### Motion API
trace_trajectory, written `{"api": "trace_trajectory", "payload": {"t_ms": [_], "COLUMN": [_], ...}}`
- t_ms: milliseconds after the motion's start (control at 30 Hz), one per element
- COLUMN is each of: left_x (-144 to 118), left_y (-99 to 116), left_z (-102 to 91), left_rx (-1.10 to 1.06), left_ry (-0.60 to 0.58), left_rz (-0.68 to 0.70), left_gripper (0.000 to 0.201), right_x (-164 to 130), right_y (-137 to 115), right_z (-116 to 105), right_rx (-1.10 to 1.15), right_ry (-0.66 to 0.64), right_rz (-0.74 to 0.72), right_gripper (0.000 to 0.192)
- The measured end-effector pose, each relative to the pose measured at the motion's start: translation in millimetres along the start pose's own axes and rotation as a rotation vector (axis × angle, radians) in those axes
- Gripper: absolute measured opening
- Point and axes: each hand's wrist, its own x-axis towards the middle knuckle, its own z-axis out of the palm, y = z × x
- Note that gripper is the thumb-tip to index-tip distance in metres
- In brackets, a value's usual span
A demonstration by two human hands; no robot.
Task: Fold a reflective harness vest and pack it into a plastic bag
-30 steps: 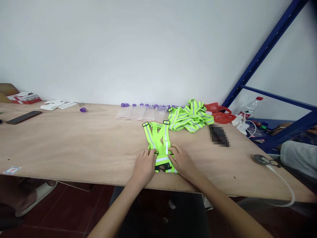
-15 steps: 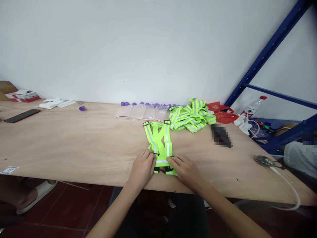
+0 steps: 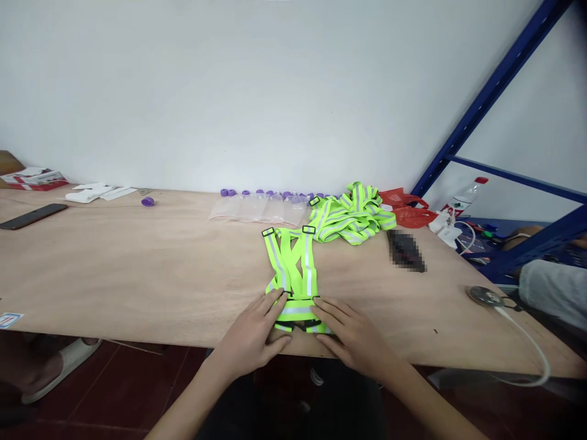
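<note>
A neon-yellow reflective strap vest lies flat on the plywood table, its straps reaching away from me. My left hand rests with spread fingers on the vest's near left corner. My right hand lies flat on its near right corner. Both hands sit at the table's front edge and press on the band without closing around it. A heap of more such vests lies further back to the right.
Clear plastic bags with purple caps line the wall. A red bag, a bottle and a blurred dark object are at the right. A phone and papers lie far left. Blue shelving stands right.
The vest has slid toward the table's front edge. Both hands came back with it and now lie flatter, fingers spread, at its near end.
</note>
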Motion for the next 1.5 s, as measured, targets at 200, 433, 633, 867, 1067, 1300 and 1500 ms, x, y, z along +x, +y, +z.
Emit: {"api": "trace_trajectory", "payload": {"t_ms": [200, 433, 633, 867, 1067, 1300, 1500], "left_x": [-24.0, -47.8, -17.2, 13.2, 26.7, 30.8, 22.4], "left_y": [3.9, 13.3, 26.1, 22.5, 11.5, 0.9, 4.7], "left_z": [3.1, 1.2, -24.2, -7.2, 6.2, 9.3, 3.6], "left_rx": [0.031, 0.011, -0.209, -0.222, -0.232, -0.086, -0.175], "left_ry": [-0.033, 0.041, 0.003, 0.132, 0.214, 0.217, 0.232], "left_rz": [0.106, 0.225, 0.095, -0.167, -0.247, -0.173, -0.003], "left_gripper": [0.090, 0.069, 0.025, 0.043, 0.016, 0.023, 0.024], "right_x": [-19.3, -37.2, -27.6, 5.6, 18.1, 4.0, -11.3], "right_y": [-13.2, -33.1, -26.5, 0.7, 10.9, -9.7, -21.4], "right_z": [-7.9, -7.0, -11.6, -5.2, 9.3, 12.7, -0.2], "right_rx": [-0.006, 0.068, 0.338, 0.424, 0.128, -0.039, 0.049], "right_ry": [0.005, 0.174, 0.111, 0.033, 0.171, 0.185, 0.082], "right_rz": [-0.085, -0.155, 0.115, 0.364, 0.279, 0.001, 0.086], "right_gripper": [0.048, 0.041, 0.037, 0.026, 0.023, 0.040, 0.033]}}
